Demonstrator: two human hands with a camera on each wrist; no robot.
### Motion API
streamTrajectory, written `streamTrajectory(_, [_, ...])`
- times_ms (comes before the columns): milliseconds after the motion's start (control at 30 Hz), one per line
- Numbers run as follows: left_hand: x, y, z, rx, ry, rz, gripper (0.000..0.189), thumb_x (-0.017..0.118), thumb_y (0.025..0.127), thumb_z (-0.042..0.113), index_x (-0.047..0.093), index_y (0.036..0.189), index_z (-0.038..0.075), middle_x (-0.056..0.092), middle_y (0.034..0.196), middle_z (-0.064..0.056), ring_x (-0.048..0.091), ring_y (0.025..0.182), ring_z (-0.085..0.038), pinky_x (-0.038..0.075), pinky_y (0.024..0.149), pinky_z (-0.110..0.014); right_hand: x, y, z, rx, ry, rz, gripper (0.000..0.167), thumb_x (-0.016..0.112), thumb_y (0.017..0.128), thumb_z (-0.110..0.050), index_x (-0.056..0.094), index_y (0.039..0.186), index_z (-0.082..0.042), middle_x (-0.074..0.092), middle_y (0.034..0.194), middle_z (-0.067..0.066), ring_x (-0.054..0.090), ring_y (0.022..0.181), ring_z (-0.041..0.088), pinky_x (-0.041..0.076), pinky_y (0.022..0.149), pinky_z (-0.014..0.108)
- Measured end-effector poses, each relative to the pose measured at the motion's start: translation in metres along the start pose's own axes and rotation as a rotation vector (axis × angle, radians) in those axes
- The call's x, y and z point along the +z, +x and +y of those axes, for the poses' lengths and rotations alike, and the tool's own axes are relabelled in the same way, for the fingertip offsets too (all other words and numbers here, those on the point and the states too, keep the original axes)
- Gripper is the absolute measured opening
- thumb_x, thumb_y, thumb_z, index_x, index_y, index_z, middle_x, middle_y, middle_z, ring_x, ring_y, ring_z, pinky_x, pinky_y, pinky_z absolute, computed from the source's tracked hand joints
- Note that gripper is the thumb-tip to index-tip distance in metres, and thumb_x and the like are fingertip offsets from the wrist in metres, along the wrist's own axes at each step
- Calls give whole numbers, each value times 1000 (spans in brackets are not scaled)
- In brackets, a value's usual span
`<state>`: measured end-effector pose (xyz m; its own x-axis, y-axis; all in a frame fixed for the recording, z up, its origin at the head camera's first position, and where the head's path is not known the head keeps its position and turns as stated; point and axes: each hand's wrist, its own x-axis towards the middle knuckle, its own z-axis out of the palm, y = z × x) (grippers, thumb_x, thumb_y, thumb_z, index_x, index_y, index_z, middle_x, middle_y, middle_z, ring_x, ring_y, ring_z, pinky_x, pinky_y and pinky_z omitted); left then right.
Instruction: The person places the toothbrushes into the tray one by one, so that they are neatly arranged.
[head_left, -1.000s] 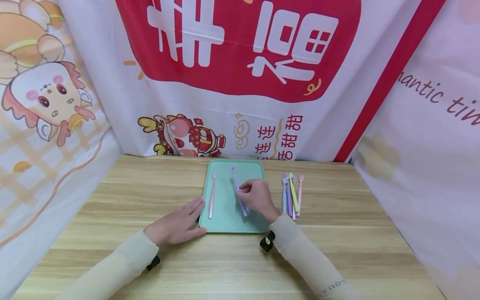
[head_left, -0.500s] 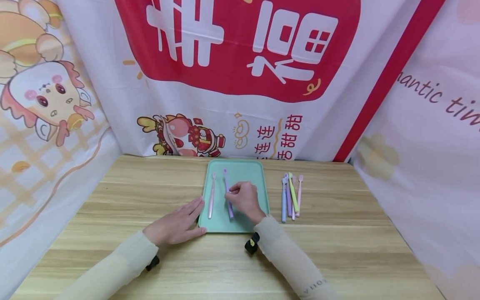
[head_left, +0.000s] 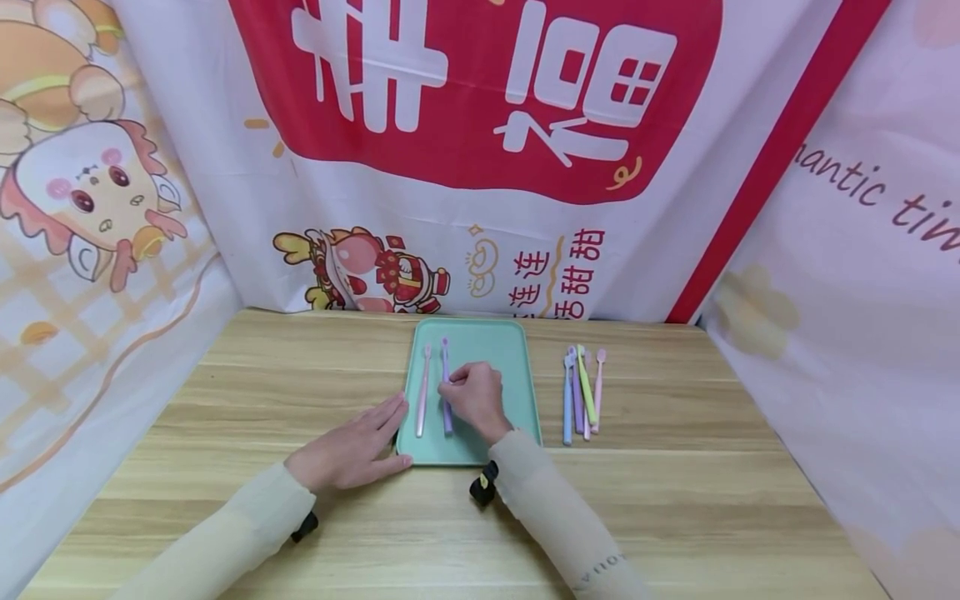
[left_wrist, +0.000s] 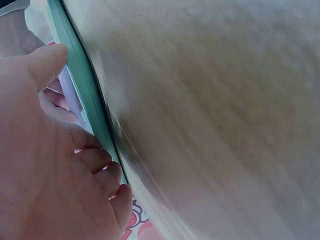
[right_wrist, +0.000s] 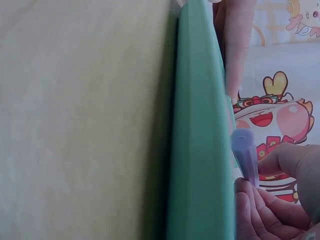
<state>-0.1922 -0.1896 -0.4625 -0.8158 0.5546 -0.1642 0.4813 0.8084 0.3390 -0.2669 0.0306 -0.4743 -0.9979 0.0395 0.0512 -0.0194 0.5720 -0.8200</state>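
My right hand (head_left: pixel 476 400) pinches a purple toothbrush (head_left: pixel 447 417) by its handle, over the left half of a mint-green tray (head_left: pixel 517 392). In the right wrist view the thumb and fingers close round the purple handle (right_wrist: pixel 244 150). A pale pink toothbrush (head_left: pixel 423 396) lies in the tray, just left of the purple one and nearly parallel to it. My left hand (head_left: pixel 352 450) rests at the tray's left edge with its fingers extended. The left wrist view has those fingers (left_wrist: pixel 107 172) against the green rim (left_wrist: pixel 87 80).
To the right of the tray lies a bunch of several toothbrushes, among them a blue one (head_left: pixel 567 408), a yellow-green one (head_left: pixel 588 387) and a pink one (head_left: pixel 599 392). A wooden table (head_left: pixel 675 500) carries everything. Printed cloth (head_left: pixel 637 250) hangs behind and at both sides.
My right hand has moved left across the tray with the purple toothbrush, which has turned from slanted to nearly parallel with the pale pink one. The left hand stays put.
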Motion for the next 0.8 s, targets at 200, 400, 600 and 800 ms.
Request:
streamTrajectory(200, [1, 1, -1, 2, 5, 3, 91, 52, 106, 59, 19, 167, -2, 13, 178, -20, 20, 164, -39, 26, 131, -59, 5, 3, 2, 13, -23, 15, 7, 83, 87, -14, 82, 91, -7, 77, 83, 3, 68, 65, 9, 58, 58, 21])
streamTrajectory(400, [1, 1, -1, -1, 6, 1, 92, 52, 106, 59, 19, 167, -1, 13, 178, -19, 20, 164, -39, 26, 131, -59, 6, 6, 2, 28, -36, 3, 8, 83, 87, -14, 82, 91, -8, 77, 83, 3, 68, 65, 8, 58, 58, 21])
streamTrajectory(600, [1, 1, -1, -2, 8, 0, 92, 52, 106, 59, 19, 167, -1, 13, 178, -19, 20, 164, -38, 26, 131, -58, 6, 6, -1, 37, -51, -1, 8, 83, 89, -16, 82, 89, -8, 76, 80, 2, 68, 64, 9, 59, 57, 22])
streamTrajectory(800, [2, 2, -2, -2, 9, 1, 91, 52, 106, 59, 19, 167, -1, 13, 178, -19, 20, 164, -38, 26, 132, -58, 6, 6, -4, 48, -73, -12, 9, 84, 89, -16, 83, 87, -8, 75, 76, 2, 68, 61, 9, 58, 58, 22])
